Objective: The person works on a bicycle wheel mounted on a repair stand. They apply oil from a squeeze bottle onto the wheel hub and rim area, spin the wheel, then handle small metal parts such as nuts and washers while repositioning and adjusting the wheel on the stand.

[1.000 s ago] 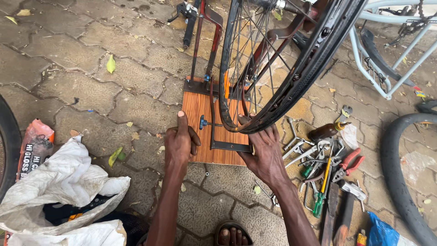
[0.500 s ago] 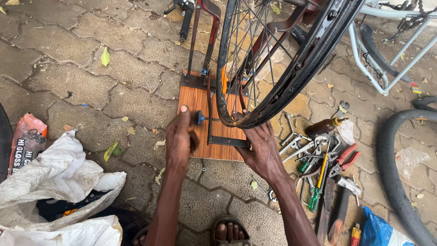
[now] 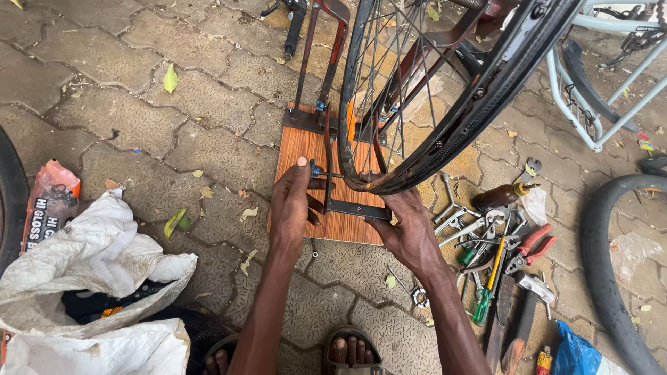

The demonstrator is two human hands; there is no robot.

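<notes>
Left hand pinches the small blue knob on the metal stand, right hand grips the wheel rim just above the wooden board; white sack at left holds dark, unidentifiable items.

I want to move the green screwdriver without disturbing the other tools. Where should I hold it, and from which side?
Grip the green screwdriver by its green handle, probably coming from below, the side nearest the person. The handle end lies free on the paving, while the yellow shaft runs up into the pile of wrenches and the red pliers.
</notes>
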